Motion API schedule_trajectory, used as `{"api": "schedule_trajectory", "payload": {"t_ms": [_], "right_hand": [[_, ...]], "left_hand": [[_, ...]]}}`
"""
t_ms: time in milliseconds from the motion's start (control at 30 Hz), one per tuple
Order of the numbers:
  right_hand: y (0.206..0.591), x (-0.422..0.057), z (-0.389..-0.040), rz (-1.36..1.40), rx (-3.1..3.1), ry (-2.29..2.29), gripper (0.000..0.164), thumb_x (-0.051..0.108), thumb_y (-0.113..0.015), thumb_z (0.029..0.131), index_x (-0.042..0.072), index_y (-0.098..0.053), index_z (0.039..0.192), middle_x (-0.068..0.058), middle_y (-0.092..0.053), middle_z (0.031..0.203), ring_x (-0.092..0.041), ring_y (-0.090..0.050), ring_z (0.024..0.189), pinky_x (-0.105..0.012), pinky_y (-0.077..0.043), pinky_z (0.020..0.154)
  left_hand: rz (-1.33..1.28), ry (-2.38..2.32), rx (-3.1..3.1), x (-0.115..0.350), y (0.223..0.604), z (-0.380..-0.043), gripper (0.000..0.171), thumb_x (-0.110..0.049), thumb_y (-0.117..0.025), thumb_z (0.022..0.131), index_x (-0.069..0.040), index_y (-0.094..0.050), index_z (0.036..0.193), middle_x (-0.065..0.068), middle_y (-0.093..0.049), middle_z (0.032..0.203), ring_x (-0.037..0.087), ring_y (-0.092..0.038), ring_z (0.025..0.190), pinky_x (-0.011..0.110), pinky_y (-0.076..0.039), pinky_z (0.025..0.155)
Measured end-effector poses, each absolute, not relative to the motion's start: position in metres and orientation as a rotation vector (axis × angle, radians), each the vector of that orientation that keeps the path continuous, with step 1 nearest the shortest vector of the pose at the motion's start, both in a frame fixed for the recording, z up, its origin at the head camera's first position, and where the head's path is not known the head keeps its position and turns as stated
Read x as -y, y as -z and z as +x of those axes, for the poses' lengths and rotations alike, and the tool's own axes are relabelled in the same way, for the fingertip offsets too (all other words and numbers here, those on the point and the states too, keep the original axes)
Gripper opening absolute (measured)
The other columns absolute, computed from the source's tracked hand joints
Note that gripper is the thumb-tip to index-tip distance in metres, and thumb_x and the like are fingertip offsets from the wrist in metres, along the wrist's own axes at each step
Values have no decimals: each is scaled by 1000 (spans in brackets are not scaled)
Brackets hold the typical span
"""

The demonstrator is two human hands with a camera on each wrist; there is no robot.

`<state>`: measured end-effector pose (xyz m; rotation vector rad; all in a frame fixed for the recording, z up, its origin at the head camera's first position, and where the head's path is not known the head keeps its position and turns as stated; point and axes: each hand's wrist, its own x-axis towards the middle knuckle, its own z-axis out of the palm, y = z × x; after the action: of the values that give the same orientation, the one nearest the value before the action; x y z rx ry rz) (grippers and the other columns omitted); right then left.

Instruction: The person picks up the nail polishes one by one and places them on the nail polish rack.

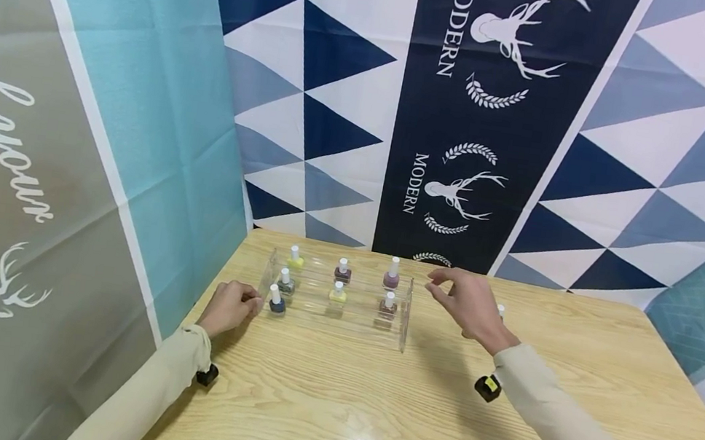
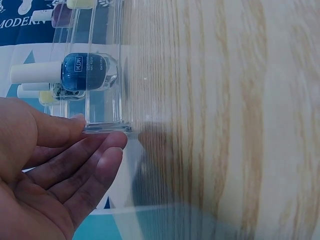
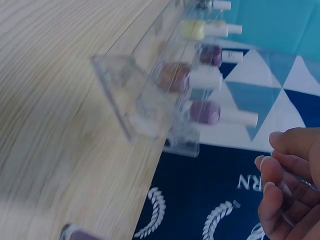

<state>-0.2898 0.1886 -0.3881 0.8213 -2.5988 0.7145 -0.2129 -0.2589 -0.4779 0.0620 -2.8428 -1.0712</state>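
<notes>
A clear tiered rack (image 1: 313,325) holds several white-capped nail polish bottles. My left hand (image 1: 232,306) is at its left end; in the left wrist view the thumb (image 2: 65,129) and fingers pinch the clear end panel (image 2: 107,128). Nearest this hand stands a dark blue bottle (image 2: 80,72) on the front tier. My right hand (image 1: 470,304) hovers past the rack's right end, fingers loosely bent and nothing between them. Close to it, in the right wrist view, are a purple bottle (image 3: 206,112) at the back and a brownish one (image 3: 174,78) in front.
Another bottle's white cap (image 1: 501,310) shows behind my right hand, its body mostly hidden. A purple bottle (image 3: 82,235) shows at the bottom of the right wrist view. Patterned cloth (image 1: 340,101) hangs behind the wooden table (image 1: 331,393) and along its left side.
</notes>
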Motion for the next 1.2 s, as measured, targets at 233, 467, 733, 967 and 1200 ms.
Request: {"api": "schedule_trajectory", "payload": {"t_ms": [233,467,733,967,1200], "right_hand": [[391,-219,-289,774,2610,-665,16,17,-75,96,5,-78,106,-7,-77,95,-4,-57,56,-36,-51,61],[396,-246,-289,735,2613,-626,15,14,-77,93,4,-78,104,-15,-76,103,-8,-59,59,-36,-50,58],[404,-263,-290,745,2619,-565,24,14,-80,89,1,-77,109,-22,-72,113,-13,-61,62,-42,-52,61],[414,-275,-290,710,2686,-559,26,12,-79,89,-2,-76,111,-26,-70,118,-41,-70,92,-59,-53,79],[422,-280,-291,691,2724,-554,24,14,-76,92,-1,-76,110,-25,-71,114,-44,-70,95,-58,-55,74]], "left_hand": [[41,1045,2839,260,479,-213,20,-7,-65,101,-6,-76,85,3,-68,70,16,-55,54,33,-45,53],[33,1021,2840,260,479,-214,19,-6,-65,101,-6,-76,85,2,-68,69,16,-55,55,33,-45,54],[48,1031,2845,260,479,-213,19,-5,-63,101,-6,-76,88,3,-69,72,16,-55,55,33,-45,53],[49,1040,2841,259,478,-212,18,-5,-64,101,-5,-77,89,3,-69,72,16,-55,54,33,-45,52],[55,1054,2840,259,478,-212,17,-5,-64,101,-4,-77,90,5,-69,72,16,-56,57,33,-45,55]]}}
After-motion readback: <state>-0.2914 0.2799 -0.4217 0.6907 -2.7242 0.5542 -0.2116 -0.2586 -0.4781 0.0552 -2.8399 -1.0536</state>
